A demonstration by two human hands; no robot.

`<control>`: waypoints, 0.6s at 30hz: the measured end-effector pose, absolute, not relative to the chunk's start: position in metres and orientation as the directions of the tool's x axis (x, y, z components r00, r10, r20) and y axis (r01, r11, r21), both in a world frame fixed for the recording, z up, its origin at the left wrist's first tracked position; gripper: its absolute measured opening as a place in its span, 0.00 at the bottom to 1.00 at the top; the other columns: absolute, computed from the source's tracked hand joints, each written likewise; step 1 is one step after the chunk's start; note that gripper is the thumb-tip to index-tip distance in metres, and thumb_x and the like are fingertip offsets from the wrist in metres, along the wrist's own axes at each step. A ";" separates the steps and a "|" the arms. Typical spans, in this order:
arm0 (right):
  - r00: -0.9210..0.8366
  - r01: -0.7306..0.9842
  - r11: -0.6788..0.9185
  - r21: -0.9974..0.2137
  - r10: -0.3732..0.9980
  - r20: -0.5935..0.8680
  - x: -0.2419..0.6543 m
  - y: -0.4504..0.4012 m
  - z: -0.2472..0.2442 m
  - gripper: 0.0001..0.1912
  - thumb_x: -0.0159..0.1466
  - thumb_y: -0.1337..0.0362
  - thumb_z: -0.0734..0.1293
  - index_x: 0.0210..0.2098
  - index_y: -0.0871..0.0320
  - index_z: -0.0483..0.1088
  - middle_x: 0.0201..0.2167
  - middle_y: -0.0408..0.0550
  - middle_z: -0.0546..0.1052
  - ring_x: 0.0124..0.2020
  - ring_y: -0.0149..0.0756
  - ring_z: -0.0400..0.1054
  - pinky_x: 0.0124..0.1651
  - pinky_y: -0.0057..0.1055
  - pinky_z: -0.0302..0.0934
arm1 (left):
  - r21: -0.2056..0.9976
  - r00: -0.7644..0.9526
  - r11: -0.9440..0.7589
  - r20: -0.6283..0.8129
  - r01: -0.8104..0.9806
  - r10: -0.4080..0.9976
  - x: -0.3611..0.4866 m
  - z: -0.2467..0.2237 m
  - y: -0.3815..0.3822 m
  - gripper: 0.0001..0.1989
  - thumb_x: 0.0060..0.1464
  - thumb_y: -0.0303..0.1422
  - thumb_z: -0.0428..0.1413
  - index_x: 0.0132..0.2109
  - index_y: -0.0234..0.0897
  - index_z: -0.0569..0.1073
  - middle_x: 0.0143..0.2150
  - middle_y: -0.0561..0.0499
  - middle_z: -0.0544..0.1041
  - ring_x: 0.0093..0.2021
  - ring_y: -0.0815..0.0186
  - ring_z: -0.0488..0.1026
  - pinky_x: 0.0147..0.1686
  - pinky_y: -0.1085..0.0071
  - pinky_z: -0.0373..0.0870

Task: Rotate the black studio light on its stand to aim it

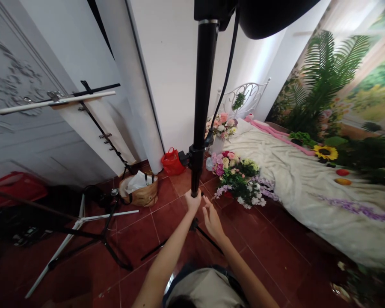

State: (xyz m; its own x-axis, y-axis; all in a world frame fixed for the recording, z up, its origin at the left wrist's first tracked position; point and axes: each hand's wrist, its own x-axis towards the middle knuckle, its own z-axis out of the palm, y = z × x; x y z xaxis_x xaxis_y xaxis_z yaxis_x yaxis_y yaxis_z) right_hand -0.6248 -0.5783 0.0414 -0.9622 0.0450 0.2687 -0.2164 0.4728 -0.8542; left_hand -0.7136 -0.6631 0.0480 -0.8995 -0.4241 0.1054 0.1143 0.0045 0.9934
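Observation:
A tall black light stand (205,85) rises upright in front of me, with a dark lamp head (269,17) at its top and a cable hanging beside the pole. My left hand (193,200) is wrapped round the lower pole. Just to its right, my right hand (211,216) has its fingers apart near a small knob on the pole; whether a fingertip touches the knob is unclear. Below the hands, the stand's thin black legs (210,240) spread over the red tiled floor (167,222).
Left are a backdrop stand (99,124), white tripod legs (64,246), a woven bag (144,192) and a red bag (173,162). Flower bunches (240,175) stand beside the cream-covered bed (295,184) on the right. A white wall (167,64) is ahead.

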 end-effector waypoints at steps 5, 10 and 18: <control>-0.973 -0.198 0.594 -0.780 -0.025 0.229 -0.642 -0.576 0.029 0.26 0.68 0.56 0.47 0.63 0.56 0.51 0.63 0.53 0.57 0.64 0.39 0.49 0.62 0.45 0.48 | 0.991 -0.908 0.057 0.136 0.124 -0.395 -0.715 0.043 -0.664 0.16 0.41 0.38 0.58 0.16 0.34 0.63 0.16 0.54 0.63 0.19 0.73 0.61 0.20 0.77 0.59; -0.962 -0.257 0.666 -0.701 -0.106 0.252 -0.665 -0.569 0.032 0.26 0.68 0.57 0.46 0.62 0.56 0.52 0.61 0.52 0.60 0.65 0.38 0.47 0.62 0.45 0.47 | 0.989 -0.913 0.069 0.146 0.129 -0.381 -0.716 0.043 -0.664 0.14 0.40 0.37 0.59 0.18 0.33 0.65 0.18 0.53 0.66 0.20 0.73 0.61 0.20 0.77 0.58; -0.971 -0.240 0.619 -0.747 -0.151 0.187 -0.696 -0.567 0.028 0.21 0.67 0.57 0.47 0.49 0.60 0.62 0.48 0.57 0.72 0.50 0.40 0.66 0.53 0.38 0.58 | 0.984 -0.919 0.081 0.179 0.160 -0.353 -0.716 0.036 -0.666 0.11 0.42 0.36 0.57 0.21 0.33 0.68 0.19 0.52 0.68 0.20 0.72 0.63 0.21 0.76 0.60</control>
